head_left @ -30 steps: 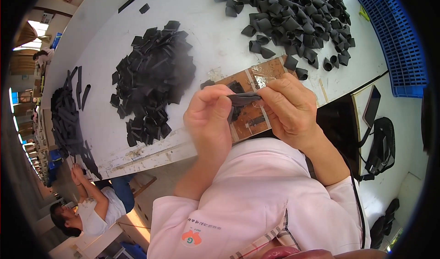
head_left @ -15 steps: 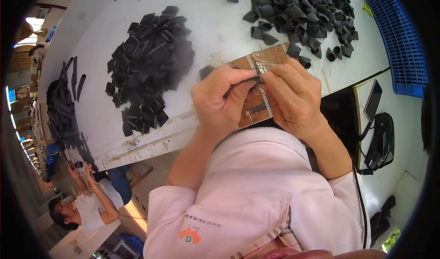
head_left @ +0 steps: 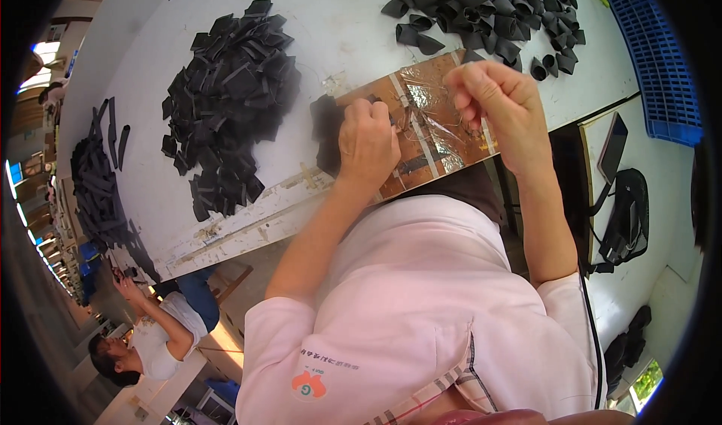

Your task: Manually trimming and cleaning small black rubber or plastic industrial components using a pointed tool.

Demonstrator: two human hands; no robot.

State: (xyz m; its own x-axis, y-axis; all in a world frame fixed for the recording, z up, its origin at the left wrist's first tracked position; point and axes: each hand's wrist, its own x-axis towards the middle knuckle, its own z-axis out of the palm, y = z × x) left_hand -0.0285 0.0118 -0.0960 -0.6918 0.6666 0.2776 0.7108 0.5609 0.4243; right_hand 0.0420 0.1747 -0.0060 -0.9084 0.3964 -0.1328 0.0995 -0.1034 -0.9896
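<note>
My left hand point(head_left: 368, 145) is down at the left part of a brown board point(head_left: 432, 98), its fingers curled under and their tips hidden. Beside it, black flat pieces point(head_left: 326, 133) lie at the board's left edge. A bit of something dark shows at its fingertips, too small to name. My right hand point(head_left: 508, 113) is raised over the board's right part, fingers bent together in a pinch; what they hold, if anything, does not show. Pale tape strips, shiny clear film and thin strands cover the board between the hands.
A heap of flat black pieces point(head_left: 229, 98) lies left of the board on the white table point(head_left: 308, 64). Opened black tube pieces point(head_left: 489, 7) are piled at the far right, near a blue crate point(head_left: 654, 56). Black strips point(head_left: 98, 184) lie far left, near another person point(head_left: 162, 327).
My hands have come apart. The left moved down and left to the black pieces by the board; the right lifted slightly right. The dark piece held between them is no longer seen there.
</note>
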